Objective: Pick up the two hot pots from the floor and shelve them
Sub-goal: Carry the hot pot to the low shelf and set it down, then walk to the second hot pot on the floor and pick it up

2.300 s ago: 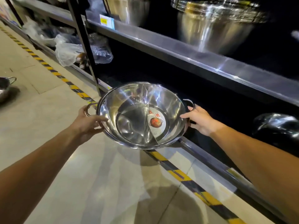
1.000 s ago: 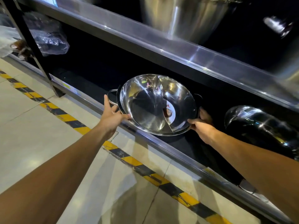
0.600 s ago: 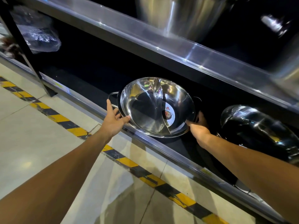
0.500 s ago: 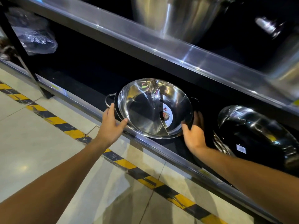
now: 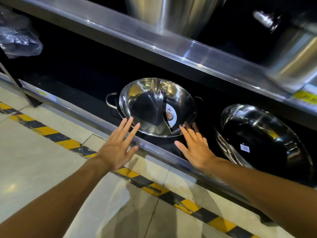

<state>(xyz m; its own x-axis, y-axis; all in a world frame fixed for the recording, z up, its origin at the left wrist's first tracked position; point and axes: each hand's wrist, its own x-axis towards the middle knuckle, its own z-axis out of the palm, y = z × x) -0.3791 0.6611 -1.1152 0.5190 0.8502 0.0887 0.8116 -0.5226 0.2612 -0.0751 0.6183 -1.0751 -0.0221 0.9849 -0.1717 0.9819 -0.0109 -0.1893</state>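
A shiny steel hot pot (image 5: 145,107) with a curved divider and a round label rests tilted on the dark bottom shelf (image 5: 82,107), its loop handles sticking out at both sides. My left hand (image 5: 118,145) hovers just in front of the pot's near-left rim, fingers spread, holding nothing. My right hand (image 5: 195,145) is at the near-right rim, fingers apart, its fingertips at or just short of the pot's edge. No other hot pot is visible on the floor in this view.
A stack of steel woks (image 5: 264,140) lies on the same shelf right of the pot. Large steel pots (image 5: 173,12) stand on the shelf above. A plastic-wrapped bundle (image 5: 18,38) sits at far left. Yellow-black tape (image 5: 154,188) runs along the tiled floor.
The pot went from being carried over the floor onto the bottom shelf. Both hands have let go of its handles and opened, drawing back a little toward me.
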